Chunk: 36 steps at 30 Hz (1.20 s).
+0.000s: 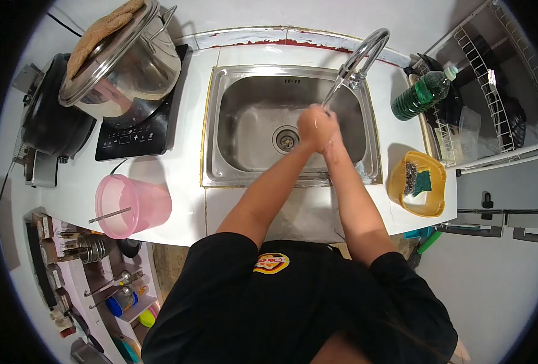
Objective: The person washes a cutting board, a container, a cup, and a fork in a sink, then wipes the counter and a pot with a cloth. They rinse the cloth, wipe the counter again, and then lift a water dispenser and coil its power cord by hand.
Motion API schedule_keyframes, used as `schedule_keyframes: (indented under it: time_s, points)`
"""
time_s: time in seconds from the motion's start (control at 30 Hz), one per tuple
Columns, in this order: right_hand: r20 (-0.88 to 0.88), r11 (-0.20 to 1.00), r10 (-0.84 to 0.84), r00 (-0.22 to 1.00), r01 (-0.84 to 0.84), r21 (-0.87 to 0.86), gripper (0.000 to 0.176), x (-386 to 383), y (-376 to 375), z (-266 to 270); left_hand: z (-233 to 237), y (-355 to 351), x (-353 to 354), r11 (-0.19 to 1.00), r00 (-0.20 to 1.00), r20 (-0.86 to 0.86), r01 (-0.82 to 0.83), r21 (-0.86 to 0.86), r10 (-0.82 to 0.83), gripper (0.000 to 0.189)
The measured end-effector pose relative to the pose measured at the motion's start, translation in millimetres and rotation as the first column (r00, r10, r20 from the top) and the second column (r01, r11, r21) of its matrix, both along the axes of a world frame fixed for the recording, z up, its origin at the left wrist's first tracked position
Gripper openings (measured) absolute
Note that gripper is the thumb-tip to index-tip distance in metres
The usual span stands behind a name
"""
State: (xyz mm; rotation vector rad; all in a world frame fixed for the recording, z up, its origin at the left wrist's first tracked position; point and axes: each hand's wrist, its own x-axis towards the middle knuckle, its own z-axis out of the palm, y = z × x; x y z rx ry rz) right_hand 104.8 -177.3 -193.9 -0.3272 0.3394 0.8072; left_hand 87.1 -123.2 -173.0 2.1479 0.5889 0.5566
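**Both hands together under the running tap**

The left hand [314, 124] and right hand [334, 145] meet over the sink [244, 121], just below the spout of the faucet [363, 57]. A thin stream of water [332, 94] falls onto them. The left lies over the right, and the two touch so closely that neither grip can be read. I cannot tell whether the fingers are curled tight or lie loose, or whether anything small sits between the palms. No object shows in either hand.

By my reading, this is a rinse or rub of the hands. It goes best if the hands stay low in the basin, above the drain [286, 139], so that splash stays off the table [184, 200]. Each hand should turn so the water reaches backs, palms and the gaps between the fingers. The forearms cross the front rim, so run-off toward the elbows is the likely nuisance; tipping the fingertips downward would help.

A green bottle [423, 94] stands to the right of the sink, near a yellow bowl [429, 209] holding scrubbers [417, 179]. A pink bucket [132, 203] and a steel pot [129, 67] stand well apart on the left.
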Motion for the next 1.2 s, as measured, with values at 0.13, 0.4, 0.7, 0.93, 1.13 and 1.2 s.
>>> schedule_keyframes:
  time_s: [0.13,0.4,0.7,0.93,1.13,1.2]
  points:
    - [0.262,0.949,0.315,0.912,-0.295,-0.112,0.020,30.1,-16.8,-47.7,-27.1,35.1,18.2,0.999,0.990,-0.134,0.039,0.029,-0.035,0.024]
    - [0.270,0.784,-0.163,0.949,0.291,-0.549,0.031,46.9,2.9,-55.6,-8.1,35.3,16.4,0.978,0.980,0.009,0.200,0.057,-0.201,0.022]
    - [0.464,0.490,0.639,0.614,0.140,-0.860,0.021,40.1,21.5,58.6,14.7,289.7,23.9,0.708,0.931,-0.359,0.295,0.642,-0.063,0.029]
    - [0.411,0.540,0.659,0.630,-0.016,-0.842,0.027,41.0,29.7,64.2,14.1,199.5,-143.5,0.773,0.959,-0.188,-0.047,0.633,0.212,0.021]
    - [0.472,0.609,0.623,0.624,-0.007,-0.793,0.028,46.7,20.5,91.2,33.9,104.4,-185.4,0.928,0.807,-0.590,0.185,0.323,0.044,0.027]
    - [0.568,0.710,0.556,0.607,0.009,-0.704,0.026,43.9,16.6,96.6,18.8,100.5,-151.2,0.871,0.762,-0.598,0.446,0.205,-0.249,0.022]
